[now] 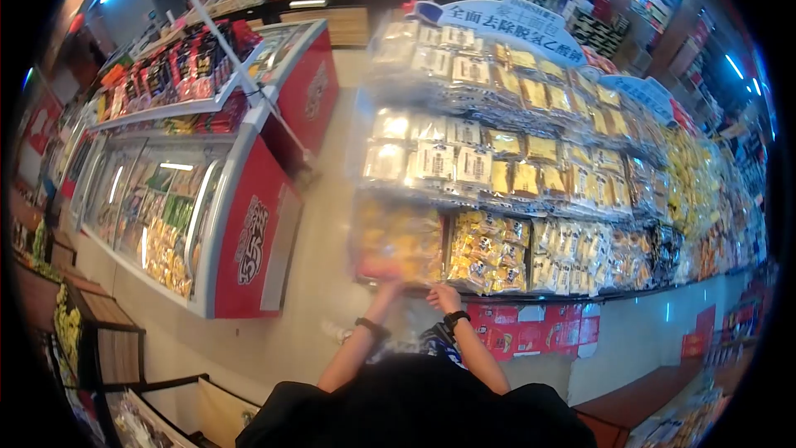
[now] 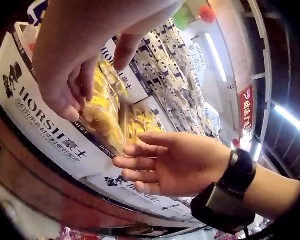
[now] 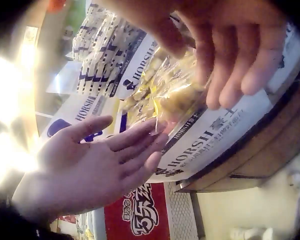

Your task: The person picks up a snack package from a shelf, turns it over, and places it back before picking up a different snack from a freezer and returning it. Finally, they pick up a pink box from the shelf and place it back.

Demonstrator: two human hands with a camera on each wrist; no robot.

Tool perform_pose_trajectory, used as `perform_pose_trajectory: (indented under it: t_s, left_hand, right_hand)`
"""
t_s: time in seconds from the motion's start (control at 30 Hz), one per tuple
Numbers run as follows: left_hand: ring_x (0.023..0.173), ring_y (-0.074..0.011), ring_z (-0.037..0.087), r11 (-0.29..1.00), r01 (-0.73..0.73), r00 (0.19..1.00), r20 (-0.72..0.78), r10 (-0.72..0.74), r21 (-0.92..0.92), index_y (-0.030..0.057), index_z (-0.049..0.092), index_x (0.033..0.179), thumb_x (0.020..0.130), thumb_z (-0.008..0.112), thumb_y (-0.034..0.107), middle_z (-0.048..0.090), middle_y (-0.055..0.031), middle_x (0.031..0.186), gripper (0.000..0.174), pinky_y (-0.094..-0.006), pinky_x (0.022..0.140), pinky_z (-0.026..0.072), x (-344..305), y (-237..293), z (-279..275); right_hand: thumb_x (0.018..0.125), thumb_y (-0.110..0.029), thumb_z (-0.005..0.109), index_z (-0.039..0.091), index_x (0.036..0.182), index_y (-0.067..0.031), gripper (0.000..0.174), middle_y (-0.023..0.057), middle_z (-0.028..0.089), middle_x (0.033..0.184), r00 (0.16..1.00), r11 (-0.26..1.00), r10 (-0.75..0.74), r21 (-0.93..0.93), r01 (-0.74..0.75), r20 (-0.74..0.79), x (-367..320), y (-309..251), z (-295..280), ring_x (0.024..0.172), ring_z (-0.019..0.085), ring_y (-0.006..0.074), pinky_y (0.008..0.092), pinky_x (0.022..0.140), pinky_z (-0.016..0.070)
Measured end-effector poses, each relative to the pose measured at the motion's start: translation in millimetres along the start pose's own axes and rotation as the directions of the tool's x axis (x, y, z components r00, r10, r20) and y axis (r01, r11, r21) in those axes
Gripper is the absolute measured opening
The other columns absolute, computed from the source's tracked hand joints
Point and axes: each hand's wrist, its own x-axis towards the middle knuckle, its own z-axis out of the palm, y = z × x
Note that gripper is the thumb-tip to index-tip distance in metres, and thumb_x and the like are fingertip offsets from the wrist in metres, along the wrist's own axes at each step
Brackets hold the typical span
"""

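At the front edge of the bread display, my left hand [image 1: 385, 290] reaches to clear-wrapped yellow bread packs [image 2: 104, 117]. In the right wrist view its fingers [image 3: 132, 155] are nearly straight, tips at the wrapper of the nearest pack. My right hand [image 1: 445, 299] is a little to the right, in front of the same bin. The left wrist view shows its palm turned up and its fingers [image 2: 140, 162] extended, holding nothing. A white printed HORSH panel [image 2: 45, 122] runs along the bin's front, beneath the hands. Glare blurs the packs in the head view.
Wrapped bread fills the stepped shelves [image 1: 473, 162], under a blue-white sign [image 1: 514, 25]. Left across the aisle [image 1: 323, 224] stands a red-sided freezer [image 1: 249, 241] with glass lids. Below the display's right part are red cartons [image 1: 531, 332]. A wooden crate [image 1: 186, 415] stands at lower left.
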Motion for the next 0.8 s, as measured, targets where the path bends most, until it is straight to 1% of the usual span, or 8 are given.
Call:
perform_pose_trajectory:
  t_s: [0.1, 0.2, 0.27, 0.37, 0.43, 0.57, 0.67, 0.8]
  left_hand:
    - [0.109, -0.0162, 0.05, 0.994, -0.051, 0.999, 0.003, 0.052, -0.094, 0.0076, 0.056, 0.119, 0.092, 0.042, 0.027, 0.058, -0.0045, 0.116, 0.036, -0.0311, 0.094, 0.0347, -38.5, 12.9, 9.4]
    - [0.102, -0.0168, 0.054, 0.967, -0.246, 0.963, 0.102, 0.251, -0.064, 0.0039, 0.053, 0.121, 0.091, 0.046, 0.032, 0.058, -0.0075, 0.115, 0.042, -0.0305, 0.087, 0.0428, -46.6, -13.3, -7.6]
    - [0.112, -0.0197, 0.05, 0.976, -0.217, 0.957, 0.199, 0.213, -0.001, 0.0039, 0.049, 0.127, 0.094, 0.041, 0.031, 0.053, -0.0082, 0.125, 0.044, -0.0335, 0.096, 0.038, -63.4, -9.4, -20.3]
    - [0.116, -0.0195, 0.047, 0.968, -0.25, 0.954, 0.178, 0.242, 0.025, 0.0042, 0.05, 0.126, 0.096, 0.039, 0.026, 0.052, -0.0069, 0.126, 0.039, -0.0355, 0.1, 0.0356, -92.0, -6.0, -42.6]
    - [0.117, -0.0191, 0.046, 0.957, -0.288, 0.952, 0.115, 0.283, 0.028, 0.0036, 0.051, 0.125, 0.096, 0.04, 0.026, 0.052, -0.008, 0.125, 0.038, -0.0348, 0.1, 0.0355, -106.9, -4.0, -60.7]
    - [0.112, -0.0186, 0.05, 0.934, -0.325, 0.939, -0.063, 0.337, 0.151, 0.0012, 0.057, 0.116, 0.094, 0.046, 0.025, 0.058, -0.0093, 0.114, 0.034, -0.0304, 0.099, 0.036, -131.3, -4.7, -105.3]
    - [0.105, -0.0184, 0.053, 0.93, -0.314, 0.918, -0.189, 0.349, 0.191, -0.0003, 0.059, 0.11, 0.093, 0.048, 0.027, 0.06, -0.0094, 0.108, 0.034, -0.0301, 0.095, 0.0376, -148.1, -1.3, -136.3]
    - [0.104, -0.0182, 0.053, 0.919, -0.336, 0.874, -0.295, 0.386, 0.209, 0.0006, 0.059, 0.109, 0.093, 0.048, 0.027, 0.059, -0.009, 0.11, 0.033, -0.0301, 0.094, 0.0377, -182.1, -24.1, -188.2]
  right_hand:
    - [0.087, -0.034, 0.048, 0.061, 0.075, -0.0039, 0.035, 0.0083, 0.067, 0.07, 0.994, 0.958, -0.074, -0.272, 0.094, 0.082, 5.7, 6.8, -11.2, 0.057, 0.062, 0.0142, 0.0254, 0.047, 0.0465]
    - [0.085, -0.036, 0.05, 0.06, 0.073, -0.0057, 0.035, 0.0079, 0.067, 0.07, 0.994, 0.981, 0.017, -0.194, 0.005, 0.112, 2.1, 21.8, -8.6, 0.056, 0.062, 0.0146, 0.0261, 0.046, 0.0464]
    - [0.084, -0.039, 0.052, 0.057, 0.076, -0.0077, 0.033, 0.0048, 0.063, 0.07, 0.984, 0.917, 0.048, -0.398, 0.024, 0.17, 13.7, 30.5, -3.4, 0.056, 0.061, 0.0159, 0.0274, 0.047, 0.0472]
    - [0.086, -0.033, 0.052, 0.057, 0.082, -0.0075, 0.027, 0.0032, 0.06, 0.07, 0.963, 0.968, 0.031, -0.246, 0.037, 0.267, 10.9, 39.5, 25.2, 0.057, 0.061, 0.0158, 0.0276, 0.048, 0.048]
    - [0.087, -0.028, 0.051, 0.057, 0.084, -0.0072, 0.022, 0.0029, 0.059, 0.07, 0.945, 0.993, 0.054, -0.115, -0.018, 0.322, -5.1, 30.4, 52.9, 0.056, 0.06, 0.0153, 0.0277, 0.048, 0.0483]
    - [0.084, -0.013, 0.05, 0.057, 0.086, -0.0051, 0.011, 0.0045, 0.059, 0.068, 0.86, 0.92, -0.167, -0.238, 0.311, 0.482, 13.6, 55.7, 104.1, 0.055, 0.057, 0.0144, 0.0274, 0.049, 0.0489]
    - [0.079, -0.005, 0.052, 0.057, 0.088, -0.0028, 0.011, 0.0054, 0.058, 0.067, 0.858, 0.884, -0.12, -0.339, 0.321, 0.499, 14.8, 56.1, 148.2, 0.054, 0.057, 0.0146, 0.0285, 0.05, 0.0497]
    - [0.078, -0.004, 0.053, 0.056, 0.092, -0.0029, 0.015, 0.0044, 0.058, 0.069, 0.809, 0.95, 0.097, -0.297, 0.099, 0.579, -4.7, 45.8, 213.3, 0.058, 0.057, 0.0138, 0.0275, 0.053, 0.0484]
